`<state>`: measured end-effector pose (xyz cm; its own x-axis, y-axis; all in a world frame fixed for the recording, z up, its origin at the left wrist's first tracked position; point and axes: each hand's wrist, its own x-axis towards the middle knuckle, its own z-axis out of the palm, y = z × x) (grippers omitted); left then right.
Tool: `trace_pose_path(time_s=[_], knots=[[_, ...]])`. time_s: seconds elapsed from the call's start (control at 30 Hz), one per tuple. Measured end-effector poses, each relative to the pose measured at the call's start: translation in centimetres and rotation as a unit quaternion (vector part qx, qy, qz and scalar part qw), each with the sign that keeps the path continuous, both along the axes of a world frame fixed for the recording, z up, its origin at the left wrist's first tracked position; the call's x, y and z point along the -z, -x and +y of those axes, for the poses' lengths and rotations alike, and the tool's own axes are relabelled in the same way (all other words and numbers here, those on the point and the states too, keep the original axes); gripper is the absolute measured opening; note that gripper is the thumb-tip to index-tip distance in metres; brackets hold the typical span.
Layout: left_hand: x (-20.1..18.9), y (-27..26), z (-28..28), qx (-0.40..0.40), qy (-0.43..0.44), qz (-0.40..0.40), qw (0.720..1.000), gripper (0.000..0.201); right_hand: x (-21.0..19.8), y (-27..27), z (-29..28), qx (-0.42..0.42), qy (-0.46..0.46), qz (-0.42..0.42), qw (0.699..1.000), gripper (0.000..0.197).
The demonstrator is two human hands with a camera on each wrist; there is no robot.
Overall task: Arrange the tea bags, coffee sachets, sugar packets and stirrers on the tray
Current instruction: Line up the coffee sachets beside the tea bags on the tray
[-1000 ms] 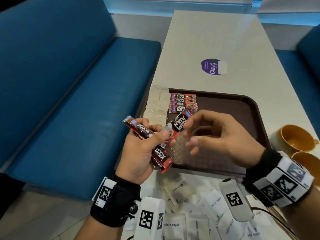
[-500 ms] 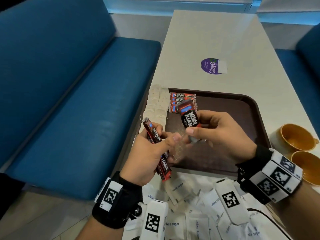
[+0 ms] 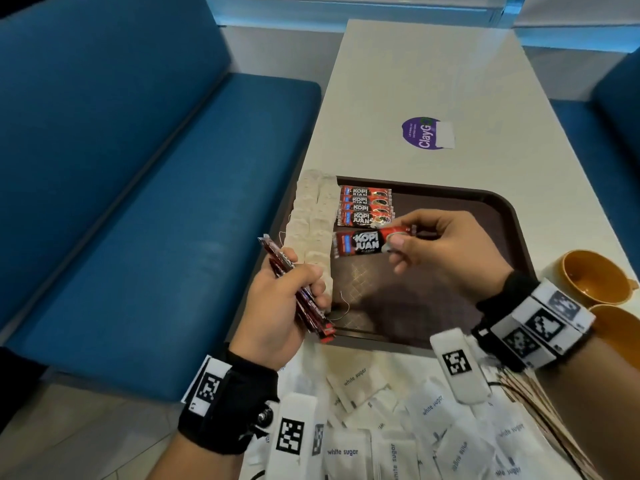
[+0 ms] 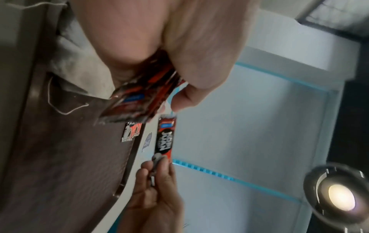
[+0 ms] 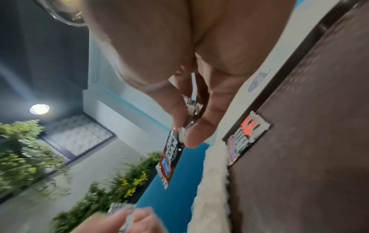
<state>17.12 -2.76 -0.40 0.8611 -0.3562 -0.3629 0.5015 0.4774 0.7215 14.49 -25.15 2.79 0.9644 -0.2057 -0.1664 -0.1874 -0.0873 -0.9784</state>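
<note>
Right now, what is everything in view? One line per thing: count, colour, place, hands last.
tray: one, dark brown, on the table.
table: one, off-white, between blue benches.
tea bags: count unclear, white, in a column along the tray's left side.
laid coffee sachets: about four, red and black, stacked at the tray's far left.
sugar packets: many, white, loose on the table's near edge.
stirrers: a bundle, brown, near right.
cups: two, orange, right of the tray.
sticker: one, purple, beyond the tray.
left hand: grips a bundle of sachets.
right hand: pinches one sachet above the tray.
</note>
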Motion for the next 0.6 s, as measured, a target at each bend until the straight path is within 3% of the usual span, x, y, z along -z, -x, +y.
trace_pose_path(time_s=[0.2, 0.33, 0.6], knots=[[-0.5, 0.1, 1.1, 0.014, 0.123, 0.056, 0.991, 0.087, 3.7, -4.7, -2.9, 0.092, -0.030, 0.127, 0.987, 0.009], [-1.1, 0.0, 0.9, 0.020, 0.132, 0.032, 0.991, 0.084, 5.5, -6.7, -2.8, 0.079, 0.067, 0.150, 0.983, 0.011], [-0.5, -0.5, 1.8, 0.046, 0.116, 0.024, 0.992, 0.072, 6.0, -8.5, -2.6, 0.074, 0.164, 0.180, 0.967, 0.022]])
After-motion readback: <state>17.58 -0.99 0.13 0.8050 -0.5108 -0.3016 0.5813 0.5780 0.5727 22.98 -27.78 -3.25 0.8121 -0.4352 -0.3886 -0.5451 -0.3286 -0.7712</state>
